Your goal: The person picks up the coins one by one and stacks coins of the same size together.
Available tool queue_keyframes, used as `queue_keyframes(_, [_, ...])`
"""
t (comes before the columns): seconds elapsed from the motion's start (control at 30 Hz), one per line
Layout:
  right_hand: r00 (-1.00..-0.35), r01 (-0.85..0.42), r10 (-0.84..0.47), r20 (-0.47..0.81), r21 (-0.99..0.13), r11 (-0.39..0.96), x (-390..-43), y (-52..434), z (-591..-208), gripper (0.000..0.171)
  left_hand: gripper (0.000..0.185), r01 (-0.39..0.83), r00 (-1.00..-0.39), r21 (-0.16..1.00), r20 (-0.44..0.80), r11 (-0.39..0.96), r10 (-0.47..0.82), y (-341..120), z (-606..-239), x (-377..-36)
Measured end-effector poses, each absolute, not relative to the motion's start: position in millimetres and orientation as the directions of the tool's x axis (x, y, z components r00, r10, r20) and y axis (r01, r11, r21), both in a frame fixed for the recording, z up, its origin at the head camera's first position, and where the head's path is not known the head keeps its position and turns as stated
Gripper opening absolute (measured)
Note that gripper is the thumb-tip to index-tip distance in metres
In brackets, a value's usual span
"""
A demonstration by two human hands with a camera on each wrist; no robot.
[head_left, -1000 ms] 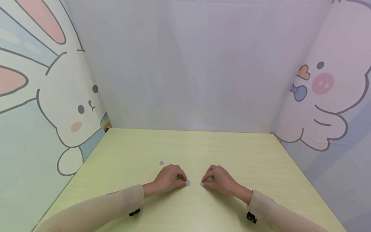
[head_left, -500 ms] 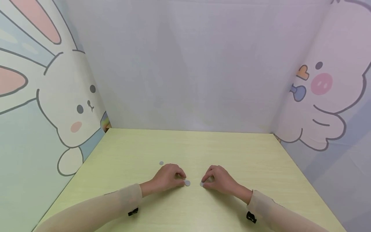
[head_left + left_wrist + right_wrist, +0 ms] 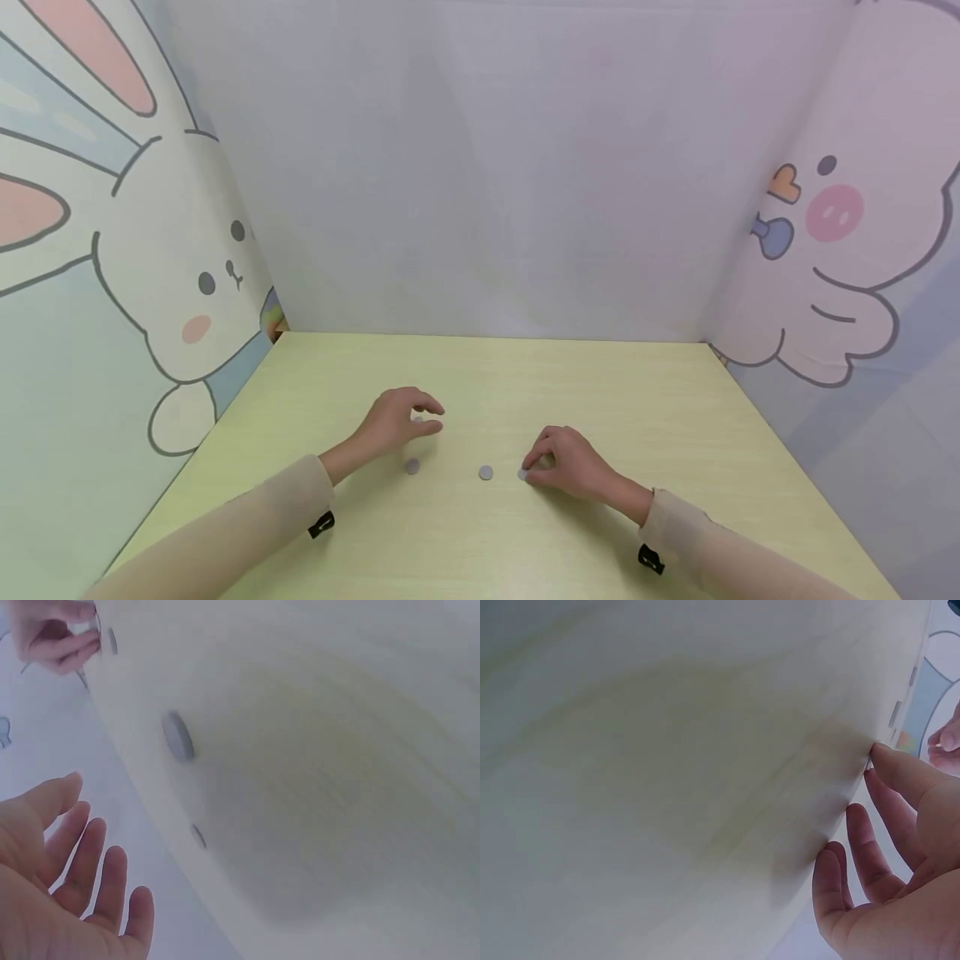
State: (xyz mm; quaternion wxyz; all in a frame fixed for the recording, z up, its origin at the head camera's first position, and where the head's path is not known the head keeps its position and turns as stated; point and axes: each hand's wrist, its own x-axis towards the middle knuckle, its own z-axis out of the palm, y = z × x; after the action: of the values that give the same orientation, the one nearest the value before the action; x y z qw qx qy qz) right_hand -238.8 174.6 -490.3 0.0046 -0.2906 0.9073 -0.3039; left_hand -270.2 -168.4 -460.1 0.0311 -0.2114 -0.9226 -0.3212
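Observation:
Several small flat grey discs lie on the pale yellow table. My left hand (image 3: 393, 423) hovers above it with fingers spread and nothing in its grasp. One far disc (image 3: 418, 419) peeks out behind that hand's thumb and fingers. A second disc (image 3: 412, 467) lies just nearer than the hand. The left wrist view shows this left hand (image 3: 82, 877) with loosely curved fingers, apart from the discs. In the middle sits a third disc (image 3: 486, 472), untouched. My right hand (image 3: 567, 462) pinches a further disc (image 3: 522, 474) at the table surface between thumb and index finger.
The table (image 3: 480, 542) has a back edge against a plain pale cloth (image 3: 480, 167). Cloth walls with a printed rabbit (image 3: 187, 275) and a printed pig (image 3: 832, 250) stand at the sides. Both forearms reach in from the front.
My left hand has let go of the middle disc, opened and moved left and away, lifting off the table. A disc formerly hidden under it now shows. My right hand stays put.

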Motion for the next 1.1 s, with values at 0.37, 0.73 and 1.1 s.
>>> queue_keyframes(0.37, [-0.837, -0.515, -0.526, 0.153, -0.546, 0.66, -240.1, 175.2, -488.0, 0.007, 0.022, 0.321, -0.945, 0.568, 0.144, 0.758, 0.293, -205.3, -467.7, -282.2])
queue_keyframes(0.73, [-0.841, -0.51, -0.519, 0.153, -0.546, 0.665, -239.3, 177.0, -490.5, 0.008, 0.022, 0.254, -0.961, 0.59, 0.064, 0.766, 0.27, -216.0, -478.1, -291.5])
queue_keyframes(1.1, [-0.838, -0.516, -0.521, 0.164, -0.549, 0.657, -238.3, 177.8, -489.9, 0.007, 0.02, 0.378, -0.916, 0.557, 0.112, 0.739, 0.384, -217.6, -486.7, -306.0])
